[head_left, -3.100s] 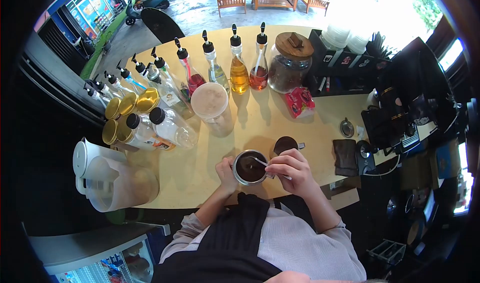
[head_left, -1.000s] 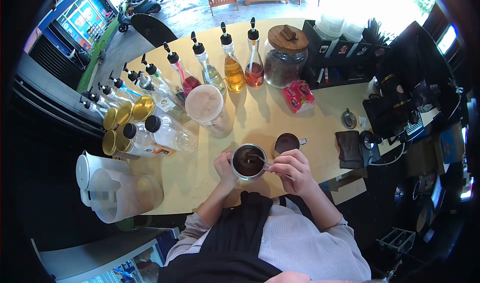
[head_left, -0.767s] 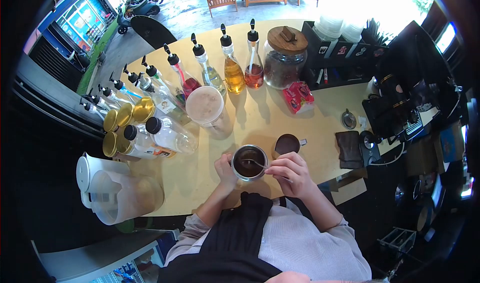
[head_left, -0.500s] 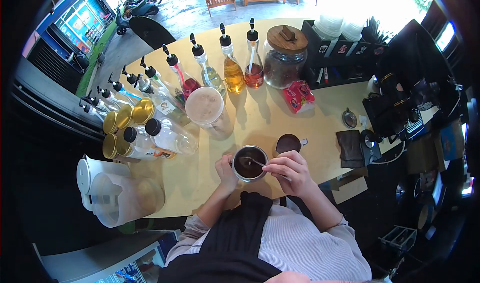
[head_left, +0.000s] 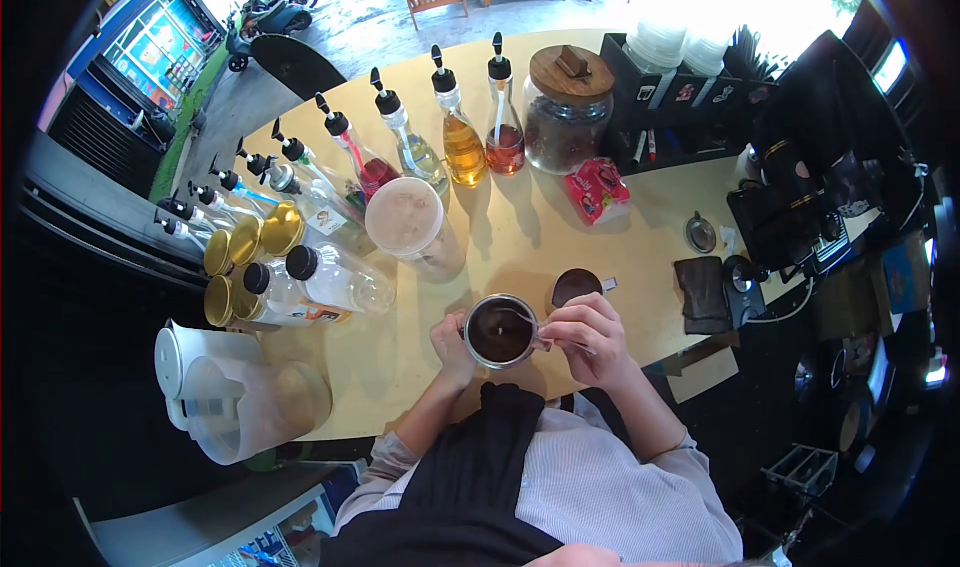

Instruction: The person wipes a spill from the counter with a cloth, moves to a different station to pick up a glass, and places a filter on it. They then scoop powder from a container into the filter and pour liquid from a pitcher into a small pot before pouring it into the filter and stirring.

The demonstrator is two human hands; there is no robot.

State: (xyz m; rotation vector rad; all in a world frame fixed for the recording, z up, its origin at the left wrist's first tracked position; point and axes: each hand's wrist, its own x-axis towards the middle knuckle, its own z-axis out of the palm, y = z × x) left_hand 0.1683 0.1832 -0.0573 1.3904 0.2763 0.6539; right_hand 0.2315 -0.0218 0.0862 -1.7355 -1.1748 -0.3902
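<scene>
A metal cup [head_left: 484, 358] of dark brown liquid [head_left: 500, 333] is close in front of me. At its left side, my left hand [head_left: 453, 345] is closed around the handle. My right hand [head_left: 588, 342], to the right of the cup, pinches a thin spoon [head_left: 526, 319] that slants over the rim. The spoon's lower end is in the liquid and hard to see. Just behind my right hand lies a round dark lid [head_left: 576, 287] with a small pale tab.
Several pump bottles [head_left: 462, 152] curve along the table's back and left. A lidded tub [head_left: 404, 217], clear bottles [head_left: 345, 275] and a plastic pitcher [head_left: 240, 407] stand left. A wooden-lidded jar [head_left: 568, 122], pink packet [head_left: 598, 192] and dark cloth [head_left: 702, 297] are right.
My right hand has shifted slightly right with the spoon, whose visible part has moved toward the cup's right rim. My left hand stays on the cup.
</scene>
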